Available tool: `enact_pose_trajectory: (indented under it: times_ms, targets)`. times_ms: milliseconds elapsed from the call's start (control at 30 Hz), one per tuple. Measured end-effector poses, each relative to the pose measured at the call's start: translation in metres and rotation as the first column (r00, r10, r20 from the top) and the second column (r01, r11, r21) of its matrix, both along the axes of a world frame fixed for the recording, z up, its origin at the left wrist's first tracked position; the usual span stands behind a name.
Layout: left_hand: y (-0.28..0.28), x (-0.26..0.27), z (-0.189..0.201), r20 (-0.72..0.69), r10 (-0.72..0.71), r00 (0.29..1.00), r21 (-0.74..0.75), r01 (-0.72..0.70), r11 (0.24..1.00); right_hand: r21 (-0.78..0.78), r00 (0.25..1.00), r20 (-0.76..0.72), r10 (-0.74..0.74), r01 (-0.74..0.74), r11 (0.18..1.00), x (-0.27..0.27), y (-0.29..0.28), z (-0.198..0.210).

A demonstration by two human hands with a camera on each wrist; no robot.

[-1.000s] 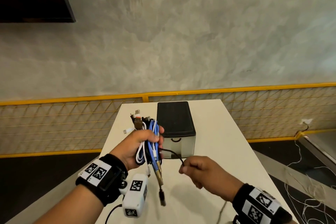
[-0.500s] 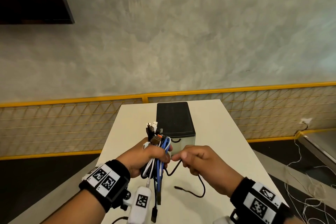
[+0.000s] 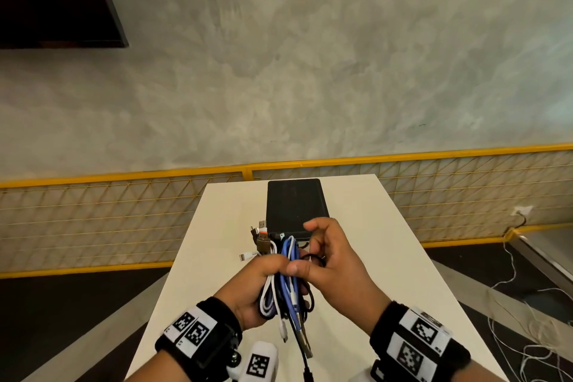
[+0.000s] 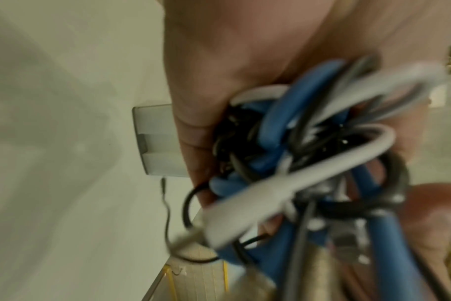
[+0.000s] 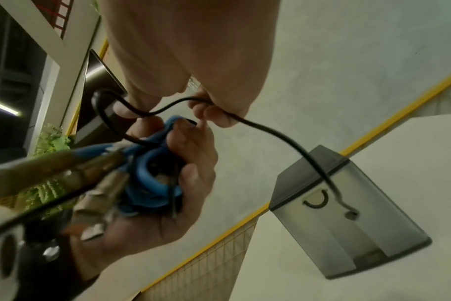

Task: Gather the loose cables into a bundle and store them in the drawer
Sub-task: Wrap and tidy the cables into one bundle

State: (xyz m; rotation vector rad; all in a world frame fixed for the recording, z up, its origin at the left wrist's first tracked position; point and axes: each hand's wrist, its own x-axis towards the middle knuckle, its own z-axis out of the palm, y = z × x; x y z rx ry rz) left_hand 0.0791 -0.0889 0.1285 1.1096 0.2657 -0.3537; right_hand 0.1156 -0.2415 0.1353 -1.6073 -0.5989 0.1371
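My left hand (image 3: 273, 270) grips a bundle of cables (image 3: 286, 285), blue, white and black, held above the table with plugs sticking out at top and bottom. The right hand (image 3: 319, 254) is right beside it and pinches a thin black cable (image 5: 283, 138) between its fingertips (image 5: 211, 114). That cable loops back into the bundle (image 5: 152, 173), and its loose end hangs in front of the drawer box (image 5: 348, 213). The drawer box (image 3: 294, 208) has a black top and a translucent grey front, stands just behind both hands, and looks closed.
The white table (image 3: 387, 257) is narrow and runs away from me. A yellow mesh fence (image 3: 93, 214) and a grey wall stand beyond it. Loose white wires (image 3: 533, 313) lie on the floor at the right.
The right hand has come up against the bundle, bringing the black cable with it. The cable's tail has lifted off the table. The left hand has drawn the bundle slightly nearer.
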Motion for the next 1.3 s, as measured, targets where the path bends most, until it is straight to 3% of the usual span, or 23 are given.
enact_pose_trajectory:
  times_ms: [233, 400, 567, 733, 867, 1033, 1300]
  targets:
    - [0.0, -0.007, -0.001, 0.04, -0.12, 0.992, -0.16, 0.125, 0.979, -0.076, 0.991, 0.028, 0.129, -0.127, 0.989, 0.003, -0.003, 0.008]
    - [0.001, -0.007, 0.004, -0.032, -0.25, 0.968, -0.003, 0.25, 0.968, -0.279, 0.965, 0.215, 0.151, -0.088, 0.956, 0.002, -0.006, 0.009]
    - [-0.002, -0.011, 0.001, -0.085, -0.324, 0.942, 0.031, 0.328, 0.944, -0.415, 0.887, 0.381, 0.26, -0.087, 0.906, 0.001, -0.009, 0.008]
    - [-0.012, -0.013, -0.007, -0.063, -0.203, 0.977, -0.044, 0.2, 0.979, -0.352, 0.853, 0.458, 0.249, -0.083, 0.932, -0.004, -0.007, 0.008]
    - [-0.015, -0.015, -0.013, 0.002, -0.132, 0.991, 0.029, 0.132, 0.991, -0.256, 0.838, 0.522, 0.158, -0.023, 0.967, -0.006, 0.0, 0.004]
    - [-0.014, -0.017, -0.019, 0.059, -0.081, 0.995, 0.135, 0.072, 0.988, -0.259, 0.849, 0.504, 0.158, -0.026, 0.966, -0.008, 0.003, -0.003]
    - [-0.022, -0.012, -0.022, -0.015, -0.009, 1.0, 0.04, 0.01, 0.999, -0.349, 0.891, 0.403, 0.209, -0.061, 0.935, -0.006, -0.001, -0.008]
